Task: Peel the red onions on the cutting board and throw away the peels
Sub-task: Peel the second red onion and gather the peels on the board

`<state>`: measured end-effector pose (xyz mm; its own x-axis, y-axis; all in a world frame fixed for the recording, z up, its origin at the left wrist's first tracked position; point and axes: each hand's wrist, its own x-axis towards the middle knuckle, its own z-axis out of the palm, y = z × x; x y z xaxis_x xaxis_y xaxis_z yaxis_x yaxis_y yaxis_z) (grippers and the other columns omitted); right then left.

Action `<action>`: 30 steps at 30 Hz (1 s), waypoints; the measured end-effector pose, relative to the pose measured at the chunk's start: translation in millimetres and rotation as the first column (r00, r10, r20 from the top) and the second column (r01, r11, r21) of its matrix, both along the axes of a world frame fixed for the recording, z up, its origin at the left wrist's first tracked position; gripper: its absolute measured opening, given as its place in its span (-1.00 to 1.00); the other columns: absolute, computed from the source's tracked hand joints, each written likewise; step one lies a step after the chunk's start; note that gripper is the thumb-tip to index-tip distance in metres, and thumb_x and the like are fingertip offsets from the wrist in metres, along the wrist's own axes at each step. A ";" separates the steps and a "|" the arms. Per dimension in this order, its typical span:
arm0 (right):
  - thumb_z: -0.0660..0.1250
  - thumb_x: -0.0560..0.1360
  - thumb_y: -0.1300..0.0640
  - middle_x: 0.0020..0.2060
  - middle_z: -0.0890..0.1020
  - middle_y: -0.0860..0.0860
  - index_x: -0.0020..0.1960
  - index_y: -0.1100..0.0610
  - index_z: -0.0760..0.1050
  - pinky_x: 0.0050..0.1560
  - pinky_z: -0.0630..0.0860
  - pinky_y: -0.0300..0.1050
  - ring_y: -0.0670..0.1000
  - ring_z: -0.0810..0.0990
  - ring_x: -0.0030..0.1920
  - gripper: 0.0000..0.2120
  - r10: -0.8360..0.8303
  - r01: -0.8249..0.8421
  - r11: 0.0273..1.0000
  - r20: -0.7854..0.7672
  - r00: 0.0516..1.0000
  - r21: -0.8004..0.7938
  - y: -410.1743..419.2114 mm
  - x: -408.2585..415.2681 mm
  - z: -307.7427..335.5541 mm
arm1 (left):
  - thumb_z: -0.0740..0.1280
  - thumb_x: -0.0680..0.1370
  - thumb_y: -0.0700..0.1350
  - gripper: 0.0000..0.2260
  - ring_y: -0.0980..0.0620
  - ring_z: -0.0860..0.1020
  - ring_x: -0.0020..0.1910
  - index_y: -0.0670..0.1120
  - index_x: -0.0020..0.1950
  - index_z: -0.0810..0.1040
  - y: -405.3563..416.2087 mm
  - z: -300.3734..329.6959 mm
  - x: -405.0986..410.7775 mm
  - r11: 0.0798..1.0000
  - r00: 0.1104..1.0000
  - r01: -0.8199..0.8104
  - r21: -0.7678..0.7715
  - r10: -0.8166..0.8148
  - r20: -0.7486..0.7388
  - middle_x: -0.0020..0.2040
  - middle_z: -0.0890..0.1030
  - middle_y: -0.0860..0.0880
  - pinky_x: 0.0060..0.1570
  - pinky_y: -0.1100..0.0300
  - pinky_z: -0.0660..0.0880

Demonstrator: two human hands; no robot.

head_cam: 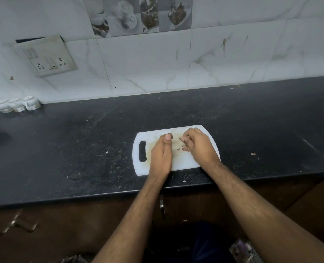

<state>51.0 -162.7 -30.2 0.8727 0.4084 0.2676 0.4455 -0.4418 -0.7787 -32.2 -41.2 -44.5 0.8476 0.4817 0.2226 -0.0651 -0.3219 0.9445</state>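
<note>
A white cutting board (178,164) with a handle slot lies on the black counter, near its front edge. No whole onion shows on it. Small reddish onion peel scraps (184,149) lie on the stained middle of the board. My left hand (161,154) stands on its edge on the board, thumb on top and fingers curled out of sight, so whether it holds anything is hidden. My right hand (198,146) is over the board's right half, its curled fingertips pinching peel bits just above the scraps.
More peel bits lie on the counter (81,149): one (253,153) to the right of the board and one (184,181) at the front edge. White ribbed cups (15,105) stand at the back left. A socket plate (47,56) is on the tiled wall.
</note>
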 end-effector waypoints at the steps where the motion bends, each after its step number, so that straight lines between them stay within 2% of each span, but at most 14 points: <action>1: 0.33 0.65 0.06 -0.17 0.59 -0.04 -0.06 0.11 0.55 -0.13 0.62 -0.14 -0.06 0.59 -0.23 -0.84 -0.073 0.085 0.980 -0.076 0.994 0.182 0.9 -1.0 0.3 | 0.02 0.72 0.19 -0.53 0.19 0.57 0.24 -0.06 0.33 0.57 -5.7 0.6 0.9 0.991 0.999 -0.021 -0.130 0.026 0.034 0.24 0.63 0.07 0.26 0.32 0.43; 3: 0.36 0.64 -0.01 -0.34 0.57 -0.10 -0.07 0.05 0.58 -0.14 0.68 0.09 -0.07 0.51 -0.32 -0.83 -0.116 0.264 0.842 -0.321 0.940 0.470 4.6 -5.5 5.6 | 0.01 0.71 0.21 -0.47 0.09 0.57 0.31 -0.11 0.40 0.53 -21.1 3.8 4.9 0.902 0.997 -0.015 -0.432 0.049 0.067 0.31 0.62 -0.02 0.37 0.15 0.46; 4: 0.35 0.65 0.00 -0.42 0.52 -0.11 -0.08 0.05 0.58 -0.16 0.65 0.07 -0.08 0.46 -0.36 -0.82 -0.048 0.342 0.749 -0.468 0.883 0.568 7.9 -10.6 9.0 | 0.00 0.71 0.22 -0.45 0.05 0.56 0.34 -0.13 0.41 0.51 -30.4 7.6 5.9 0.823 0.996 0.005 -0.568 0.047 0.077 0.33 0.60 -0.06 0.41 0.10 0.45; 6: 0.29 0.68 0.08 -0.47 0.48 -0.09 -0.07 0.10 0.52 -0.28 0.54 -0.18 -0.10 0.44 -0.39 -0.82 0.168 0.421 0.598 -0.620 0.766 0.682 17.1 -28.4 21.0 | 0.01 0.70 0.26 -0.42 -0.03 0.57 0.35 -0.16 0.39 0.51 -46.2 16.8 8.7 0.623 0.995 0.050 -0.780 0.033 0.090 0.34 0.60 -0.13 0.41 0.06 0.45; 8: 0.24 0.70 0.13 -0.43 0.53 -0.03 -0.12 0.11 0.48 -0.33 0.55 -0.29 -0.07 0.51 -0.38 -0.79 0.166 0.395 0.642 -0.622 0.765 0.657 25.7 -48.3 23.1 | 0.03 0.68 0.30 -0.40 -0.10 0.66 0.21 -0.18 0.25 0.56 -54.4 25.1 10.5 0.432 0.995 0.076 -0.898 0.023 0.095 0.21 0.67 -0.19 0.31 0.03 0.52; 10: 0.28 0.66 0.11 -0.31 0.66 -0.01 -0.15 0.08 0.53 -0.06 0.67 -0.16 -0.04 0.65 -0.26 -0.79 -0.020 0.322 0.799 -0.513 0.858 0.508 34.1 -55.6 11.0 | 0.05 0.70 0.28 -0.45 -0.07 0.70 0.04 -0.15 0.06 0.59 -53.9 27.8 13.4 0.345 0.995 0.085 -0.935 0.012 0.095 0.02 0.72 -0.17 0.25 0.02 0.53; 12: 0.28 0.64 0.07 -0.07 0.74 -0.08 -0.14 0.02 0.61 0.18 0.61 -0.09 -0.13 0.69 0.01 -0.78 -0.095 0.259 0.898 -0.418 0.903 0.356 36.3 -55.4 2.7 | 0.07 0.72 0.20 -0.52 -0.04 0.64 0.14 -0.13 0.12 0.61 -48.8 27.9 15.9 0.295 0.995 0.083 -0.952 0.020 0.093 0.11 0.68 -0.12 0.34 0.05 0.46; 14: 0.23 0.67 0.04 0.03 0.73 -0.11 -0.03 0.01 0.66 0.24 0.57 -0.10 -0.15 0.66 0.10 -0.75 -0.084 0.229 0.916 -0.400 0.913 0.330 35.3 -58.1 4.2 | 0.09 0.73 0.13 -0.57 -0.01 0.58 0.24 -0.13 0.15 0.62 -42.5 27.7 19.9 0.271 0.994 0.071 -0.960 0.059 0.090 0.19 0.65 -0.08 0.36 0.10 0.42; 18: 0.10 0.69 -0.06 0.10 0.71 -0.10 0.21 -0.05 0.61 0.32 0.55 0.01 -0.11 0.66 0.17 -0.67 0.005 0.185 0.868 -0.380 0.925 0.461 39.6 -65.9 10.3 | 0.17 0.72 0.11 -0.59 0.08 0.61 -0.09 -0.08 -0.14 0.64 -33.1 24.7 22.3 0.125 0.982 0.161 -0.979 0.082 0.172 -0.16 0.62 0.02 0.08 0.21 0.48; 21: 0.07 0.66 -0.20 0.23 0.66 -0.12 0.37 -0.12 0.54 0.40 0.50 0.03 -0.13 0.60 0.29 -0.58 0.051 0.186 0.833 -0.407 0.912 0.522 43.0 -65.1 10.1 | 0.21 0.71 0.04 -0.70 0.01 0.68 0.02 -0.13 0.08 0.64 -31.8 24.6 18.2 0.079 0.987 0.115 -0.990 0.100 0.123 0.04 0.69 -0.07 0.13 0.15 0.54; 24: 0.05 0.70 -0.21 0.11 0.71 -0.04 0.35 -0.08 0.57 0.25 0.58 -0.03 -0.03 0.67 0.12 -0.57 0.089 0.238 0.739 -0.442 0.893 0.630 42.9 -65.4 9.5 | 0.28 0.70 -0.03 -0.75 0.07 0.67 -0.31 -0.13 -0.08 0.60 -33.2 28.5 14.0 0.025 0.992 0.050 -0.998 0.118 0.052 -0.21 0.65 -0.03 -0.22 0.20 0.64; 26: 0.03 0.73 -0.13 0.08 0.72 -0.14 0.35 0.00 0.58 0.13 0.61 -0.13 -0.04 0.67 0.04 -0.57 0.121 0.245 0.677 -0.433 0.893 0.694 43.9 -66.2 14.3 | 0.32 0.68 -0.03 -0.73 0.12 0.59 -0.44 -0.10 -0.18 0.57 -31.2 27.8 14.6 -0.002 0.992 0.024 -1.000 0.127 0.023 -0.33 0.57 0.01 -0.39 0.27 0.60; 28: -0.02 0.74 -0.11 0.21 0.67 -0.17 0.37 0.07 0.56 0.09 0.57 -0.26 -0.18 0.67 0.10 -0.53 0.117 0.242 0.646 -0.407 0.906 0.724 41.9 -62.5 14.7 | 0.35 0.66 -0.02 -0.75 0.14 0.55 -0.47 -0.09 -0.18 0.57 -27.4 26.8 18.0 -0.031 0.990 0.007 -1.000 0.138 0.003 -0.34 0.54 0.02 -0.43 0.29 0.57; 30: -0.04 0.75 -0.11 0.29 0.64 -0.10 0.35 0.09 0.56 0.20 0.47 -0.30 -0.22 0.60 0.27 -0.51 0.047 0.249 0.665 -0.372 0.927 0.705 34.7 -53.9 15.6 | 0.33 0.67 -0.03 -0.75 0.13 0.54 -0.49 -0.10 -0.16 0.56 -19.9 25.7 25.0 -0.038 0.986 0.016 -0.999 0.167 0.009 -0.34 0.56 0.00 -0.47 0.30 0.54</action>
